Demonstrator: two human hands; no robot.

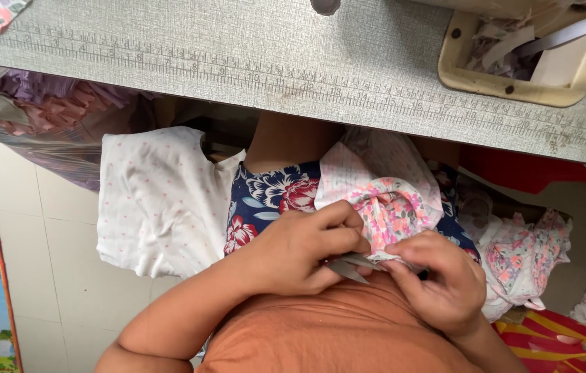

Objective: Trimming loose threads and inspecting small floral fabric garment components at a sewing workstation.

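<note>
In my lap, just below the table edge, lies the bow (391,200): a small fabric piece, white with pink, orange and green flowers, gathered at the middle into two puffed loops. Its lower edge runs down between my hands. My right hand (438,280) pinches that edge, thumb and forefinger clenched on the cloth. My left hand (303,249) is curled around small metal snips (349,265), whose grey blades point at the pinched edge and touch it or nearly so; I cannot tell which. Under the bow is my navy skirt (272,197) with big red and white flowers. A white cloth (158,200) dotted with pink lies over my left knee, and a heap of floral pieces (524,259) sits just beside my right. Above, the grey table (238,55) carries a printed ruler along its edge and a cream tray (458,72) of scraps.
</note>
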